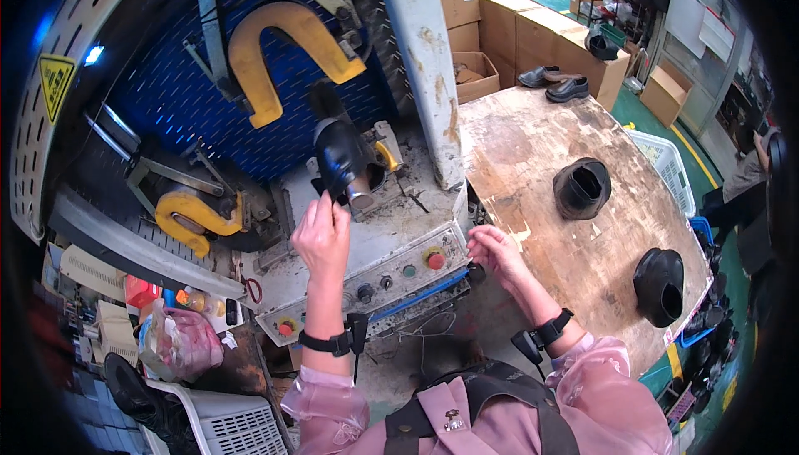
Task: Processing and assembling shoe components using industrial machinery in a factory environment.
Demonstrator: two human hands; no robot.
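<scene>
Head view: the black shoe (339,154) lay just beyond the nearer left hand (323,239), long axis running away. That hand apparently pinched its near edge; the right hand (501,257) was half-curled, empty.

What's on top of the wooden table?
A dark brown shoe, a black one apart from it, and more footwear at the far edge. The tabletop directly beneath them is covered.

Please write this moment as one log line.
left hand: at glossy black leather-like shoe | right hand: near round red button
</scene>
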